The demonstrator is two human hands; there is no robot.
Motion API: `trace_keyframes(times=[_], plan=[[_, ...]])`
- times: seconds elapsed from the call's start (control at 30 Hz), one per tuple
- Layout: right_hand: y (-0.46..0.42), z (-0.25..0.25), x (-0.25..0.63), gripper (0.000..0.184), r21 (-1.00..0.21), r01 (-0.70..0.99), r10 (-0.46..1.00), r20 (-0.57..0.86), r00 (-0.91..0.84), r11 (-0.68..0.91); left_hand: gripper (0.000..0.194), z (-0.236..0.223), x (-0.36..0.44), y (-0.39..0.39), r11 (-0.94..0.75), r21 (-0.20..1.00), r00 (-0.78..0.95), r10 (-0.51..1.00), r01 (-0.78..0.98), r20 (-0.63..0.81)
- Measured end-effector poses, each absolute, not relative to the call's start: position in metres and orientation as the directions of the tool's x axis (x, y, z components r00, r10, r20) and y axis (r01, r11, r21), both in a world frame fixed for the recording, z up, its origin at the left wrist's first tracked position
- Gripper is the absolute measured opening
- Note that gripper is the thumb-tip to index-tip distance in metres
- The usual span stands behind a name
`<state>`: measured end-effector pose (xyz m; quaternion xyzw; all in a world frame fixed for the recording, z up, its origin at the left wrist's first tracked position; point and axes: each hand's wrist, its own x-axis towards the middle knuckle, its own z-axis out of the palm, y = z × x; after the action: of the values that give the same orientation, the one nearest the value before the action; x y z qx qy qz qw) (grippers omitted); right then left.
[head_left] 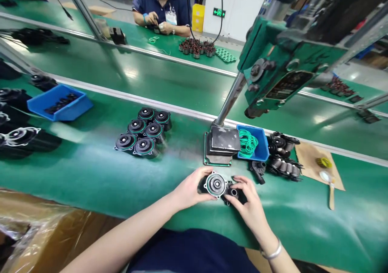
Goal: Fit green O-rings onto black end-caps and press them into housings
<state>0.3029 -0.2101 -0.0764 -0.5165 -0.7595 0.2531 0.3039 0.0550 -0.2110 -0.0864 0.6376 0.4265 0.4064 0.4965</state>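
Note:
My left hand (191, 189) is wrapped round a black pump body (216, 184), whose round stepped face with a pale flange and small screw lugs points up at me. Close against its right side is a black pump cover (233, 192) with a short open spout, gripped between the thumb and fingers of my right hand (249, 197). Whether the two parts touch, I cannot tell. A similar black pump cover (258, 171) lies on the green bench just beyond my right hand. Directly ahead stands the press's black base block (224, 139).
Overhead hangs the green press head (281, 71). Behind the base sits a blue bin (262, 147) of green rings. Several pump bodies (145, 144) stand left; another blue bin (68, 113) is farther left. Cardboard (306, 154) and a brush (331, 194) lie right. A co-worker (178, 6) sits opposite.

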Motion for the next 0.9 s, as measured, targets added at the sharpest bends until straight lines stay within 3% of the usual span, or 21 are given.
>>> trace_keyframes(times=[0.23,0.37,0.53,0.9], plan=[[-0.2,-0.029,0.31,0.021,-0.767,0.583,0.963,0.224,-0.147,0.267,0.068,-0.084,0.054,-0.211,-0.253,0.931,0.317,0.934,0.262,0.165],[-0.196,-0.001,0.283,0.016,-0.725,0.57,0.915,0.228,-0.331,0.387,0.068,-0.087,0.055,-0.211,-0.285,0.914,0.322,0.928,0.288,0.188],[-0.195,-0.003,0.25,0.017,-0.602,0.573,0.826,0.322,-0.463,0.556,0.071,-0.088,0.056,-0.211,-0.353,0.899,0.323,0.909,0.259,0.263],[-0.191,-0.005,0.251,0.022,-0.569,0.557,0.785,0.313,-0.535,0.606,0.071,-0.089,0.056,-0.211,-0.348,0.902,0.327,0.909,0.255,0.258]])
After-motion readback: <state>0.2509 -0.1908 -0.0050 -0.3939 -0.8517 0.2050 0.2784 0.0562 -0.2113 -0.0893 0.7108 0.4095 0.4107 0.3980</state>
